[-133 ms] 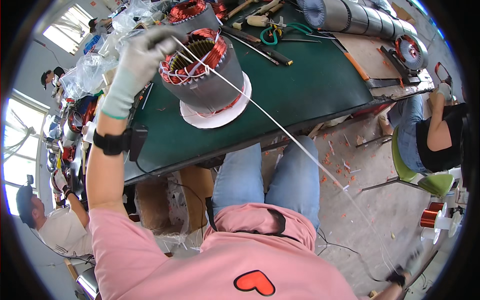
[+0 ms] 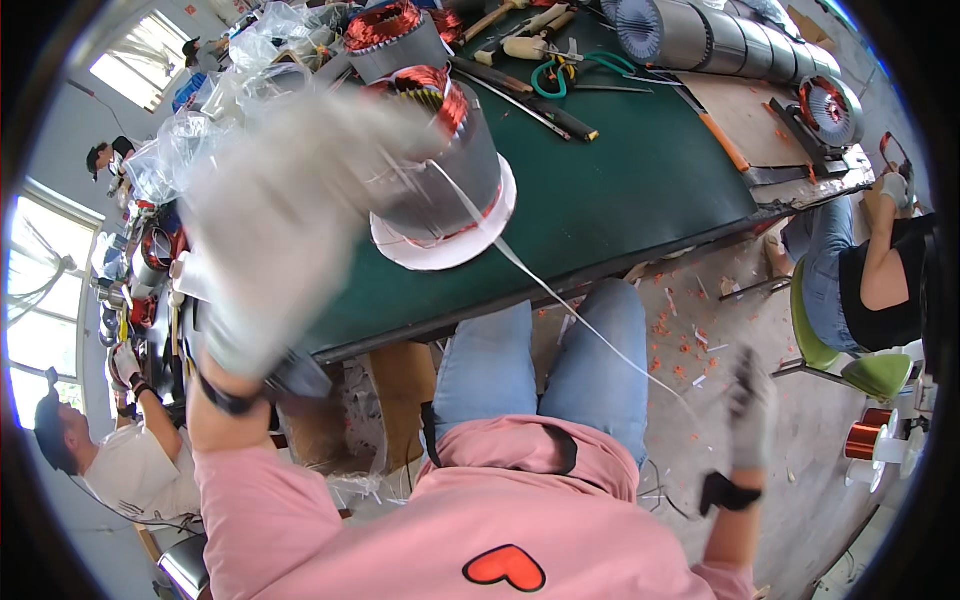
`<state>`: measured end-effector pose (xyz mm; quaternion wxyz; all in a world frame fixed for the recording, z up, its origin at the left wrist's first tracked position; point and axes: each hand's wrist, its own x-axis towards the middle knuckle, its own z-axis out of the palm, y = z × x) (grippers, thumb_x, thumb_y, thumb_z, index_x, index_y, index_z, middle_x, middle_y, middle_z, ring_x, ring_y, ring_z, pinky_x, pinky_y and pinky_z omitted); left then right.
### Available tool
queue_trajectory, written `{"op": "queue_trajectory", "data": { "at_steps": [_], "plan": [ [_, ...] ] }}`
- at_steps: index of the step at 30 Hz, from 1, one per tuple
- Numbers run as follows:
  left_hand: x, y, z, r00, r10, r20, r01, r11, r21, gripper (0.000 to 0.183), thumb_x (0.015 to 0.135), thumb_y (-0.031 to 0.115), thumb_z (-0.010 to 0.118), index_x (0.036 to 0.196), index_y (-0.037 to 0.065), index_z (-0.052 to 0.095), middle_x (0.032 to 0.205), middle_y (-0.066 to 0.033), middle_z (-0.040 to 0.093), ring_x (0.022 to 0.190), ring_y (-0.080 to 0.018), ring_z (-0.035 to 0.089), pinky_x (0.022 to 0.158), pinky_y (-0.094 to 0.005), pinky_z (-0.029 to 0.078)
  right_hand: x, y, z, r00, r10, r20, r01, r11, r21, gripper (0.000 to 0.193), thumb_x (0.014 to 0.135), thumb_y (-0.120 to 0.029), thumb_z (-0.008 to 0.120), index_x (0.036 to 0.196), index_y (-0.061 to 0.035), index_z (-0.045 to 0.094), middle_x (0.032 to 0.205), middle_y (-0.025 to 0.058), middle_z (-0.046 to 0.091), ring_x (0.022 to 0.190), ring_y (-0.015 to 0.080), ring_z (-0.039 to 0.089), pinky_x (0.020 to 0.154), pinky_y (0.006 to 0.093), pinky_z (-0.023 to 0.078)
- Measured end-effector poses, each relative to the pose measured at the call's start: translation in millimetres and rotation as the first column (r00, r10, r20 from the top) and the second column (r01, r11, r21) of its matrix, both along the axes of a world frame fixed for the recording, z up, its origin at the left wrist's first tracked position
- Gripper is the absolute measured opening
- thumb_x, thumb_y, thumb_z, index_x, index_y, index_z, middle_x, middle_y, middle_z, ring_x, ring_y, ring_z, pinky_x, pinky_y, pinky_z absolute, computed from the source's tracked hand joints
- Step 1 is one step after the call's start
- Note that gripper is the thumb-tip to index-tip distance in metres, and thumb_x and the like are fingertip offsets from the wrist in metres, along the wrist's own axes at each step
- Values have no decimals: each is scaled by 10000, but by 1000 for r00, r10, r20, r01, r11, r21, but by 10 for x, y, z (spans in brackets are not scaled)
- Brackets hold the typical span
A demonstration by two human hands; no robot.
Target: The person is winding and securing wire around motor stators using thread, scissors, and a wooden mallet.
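Got a grey stator (image 2: pixel 470 140) with red windings at upper middle of the frame, standing on a white disc (image 2: pixel 440 258) on a green table (image 2: pixel 620 190). Also got a white cord (image 2: pixel 512 258), running from the stator's front down toward lower right. Seeing a gloved left hand (image 2: pixel 290 200) at left of centre, super blurry, covering part of the stator in this view. Can't tell if clamped on anything. Gloved right hand (image 2: pixel 750 410) out at lower right, well apart from the left one, near the cord's faint end. Blurry too, so can't say whether closed on the cord. Behind all that, a second stator (image 2: pixel 400 60) up top, next to teal-handled pliers (image 2: pixel 548 80). Further out, steel cores (image 2: pixel 720 45) at upper right, a copper spool (image 2: pixel 866 440) at far right, and a seated co-worker (image 2: pixel 885 265) just above.
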<state>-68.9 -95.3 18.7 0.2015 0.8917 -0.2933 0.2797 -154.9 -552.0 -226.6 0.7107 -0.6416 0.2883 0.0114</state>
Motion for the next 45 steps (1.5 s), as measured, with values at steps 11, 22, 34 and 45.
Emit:
{"op": "queue_trajectory", "data": {
  "at_steps": [11, 22, 34, 45],
  "plan": [
    [-15, 472, -749, 948, 132, 290, -179, 974, 142, 136, 777, 91, 748, 907, 90, 706, 1041, -66, 703, 1023, -319, 658, 907, -421, 522, 1278, 2677, 1516, 119, 719, 685, -423, 661, -620, 95, 938, -91, 631, 879, -44, 688, 891, 94, 633, 887, 276, 599, 832, 359, 475],
    [508, 608, -959, 964, 65, 259, -39, 994, -102, 279, 710, 78, 782, 973, 172, 789, 859, 5, 680, 736, -218, 644, 707, -372, 472, 987, 3192, 1342, 681, 410, 606, -726, 484, 488, 388, 1038, -451, 575, 989, -66, 589, 801, 7, 554, 555, 56, 389, 502, 221, 320],
    [466, 361, -836, 948, 236, -214, -298, 891, -341, 171, 774, 125, 768, 861, 6, 681, 787, -114, 660, 747, -271, 635, 711, -370, 481, 1125, 3005, 971, 732, 185, 656, -478, 826, 300, 177, 1039, -173, 533, 993, -33, 631, 898, 88, 656, 599, 110, 556, 533, 226, 452],
    [503, 417, -814, 949, 226, -220, -283, 919, -276, 189, 806, 155, 766, 877, 4, 678, 808, -94, 661, 743, -225, 613, 711, -336, 477, 1355, 2272, 1336, 536, 87, 840, -797, 381, 469, 385, 1015, -309, 620, 1166, 41, 562, 1063, 105, 642, 892, 116, 624, 717, 253, 563]
  ]
}}
